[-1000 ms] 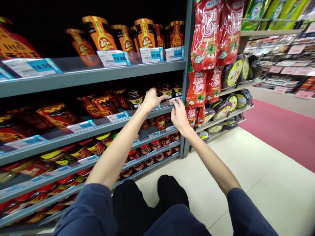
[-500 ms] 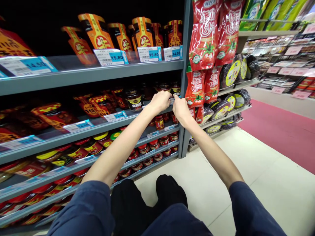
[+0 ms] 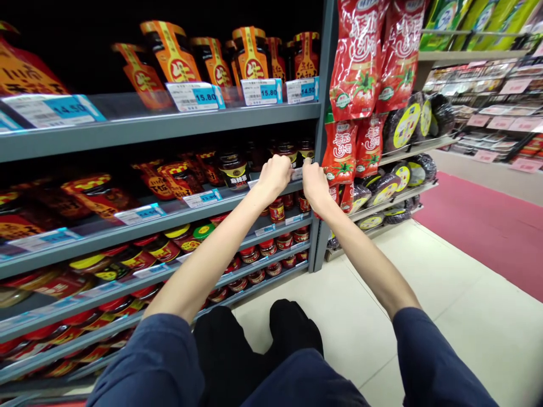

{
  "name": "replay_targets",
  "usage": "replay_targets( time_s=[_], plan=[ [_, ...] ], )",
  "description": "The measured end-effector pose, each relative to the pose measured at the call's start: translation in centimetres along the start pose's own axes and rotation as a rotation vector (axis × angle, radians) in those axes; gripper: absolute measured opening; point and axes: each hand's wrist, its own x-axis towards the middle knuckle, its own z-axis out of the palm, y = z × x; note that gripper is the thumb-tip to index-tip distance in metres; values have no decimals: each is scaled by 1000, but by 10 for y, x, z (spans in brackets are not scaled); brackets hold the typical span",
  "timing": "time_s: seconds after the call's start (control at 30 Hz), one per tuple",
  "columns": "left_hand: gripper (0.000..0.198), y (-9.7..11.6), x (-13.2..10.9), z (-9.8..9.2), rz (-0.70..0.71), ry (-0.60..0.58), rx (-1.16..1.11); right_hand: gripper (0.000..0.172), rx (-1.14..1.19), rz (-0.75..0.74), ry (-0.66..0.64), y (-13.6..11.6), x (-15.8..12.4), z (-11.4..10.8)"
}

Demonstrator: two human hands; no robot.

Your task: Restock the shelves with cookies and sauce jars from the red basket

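Note:
My left hand (image 3: 276, 176) is closed at the front edge of the middle shelf (image 3: 178, 210), at the left end of a small price label (image 3: 297, 173). At the other end of the label, close to the shelf's upright, my right hand (image 3: 314, 180) is closed too, thumb on top. The fingertips are mostly hidden behind the hands. Dark sauce jars (image 3: 287, 151) stand just behind the label. Left of my hands is a black-lidded jar (image 3: 234, 169) with a yellow and black label.
A grey upright (image 3: 319, 237) ends the shelf unit. Red tomato sauce pouches (image 3: 341, 150) hang right beside my right hand. Rows of red-lidded jars (image 3: 268, 247) fill the lower shelves. Orange-labelled jars (image 3: 250, 53) stand above. Pale floor tiles (image 3: 360, 305) lie below.
My right hand has shifted slightly right, and the gap between the hands is a little wider. The left hand stays at the shelf edge. The view has moved slightly.

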Motion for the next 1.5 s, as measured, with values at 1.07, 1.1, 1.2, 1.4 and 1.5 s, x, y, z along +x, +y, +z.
replay_targets(
  time_s=[1.07, 1.1, 1.2, 1.4, 1.5],
  plan=[
    [60, -327, -750, 65, -1063, -442, -477, 68, 107, -55, -970, -11, -554, 197],
    [63, -324, -747, 75, -1042, -458, -501, 68, 105, -36, -939, -16, -558, 197],
    [60, -317, -736, 97, -1052, -450, -512, 66, 137, 38, -892, -24, -566, 195],
    [61, -320, -734, 30, -1191, -231, -462, 69, 196, 134, -932, -33, -550, 183],
    [63, -309, -724, -54, -1244, 54, -539, 64, 358, 218, -965, -75, -517, 169]
  ],
)
